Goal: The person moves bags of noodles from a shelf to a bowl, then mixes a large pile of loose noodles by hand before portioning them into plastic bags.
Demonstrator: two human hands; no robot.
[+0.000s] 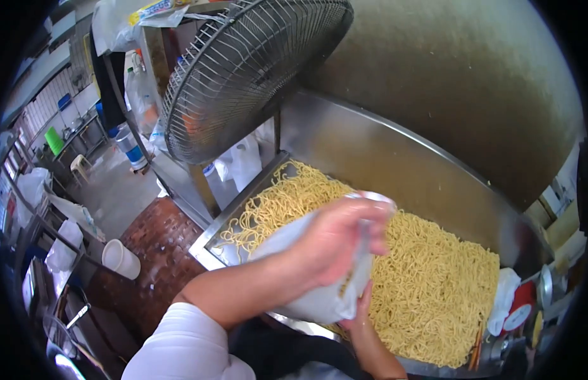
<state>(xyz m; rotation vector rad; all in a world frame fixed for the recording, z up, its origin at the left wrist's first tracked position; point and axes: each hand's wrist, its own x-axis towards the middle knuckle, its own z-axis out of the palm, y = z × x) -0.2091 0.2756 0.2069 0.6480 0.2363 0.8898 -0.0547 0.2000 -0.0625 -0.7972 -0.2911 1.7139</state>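
A whitish plastic bag (309,304) with a small patch of yellowish print hangs over the near edge of the noodle tray. My left hand (347,237) reaches across its top, fingers curled round the bag's upper part and partly blurred. Beyond the fingertips shows a pale, shiny rim (376,199), too blurred to name. Low on the bag's right side, my right hand (362,310) grips it; part of that hand is behind the plastic. Yellow noodles (433,285) lie in a thick layer under and around both hands.
A metal tray (208,244) with a tall back wall (395,152) holds the noodles. A large fan (256,76) stands over its left end. Chopsticks (476,348), a white bag (504,297) and a red scale (520,307) are at the right. A white bucket (121,258) stands on the brick floor.
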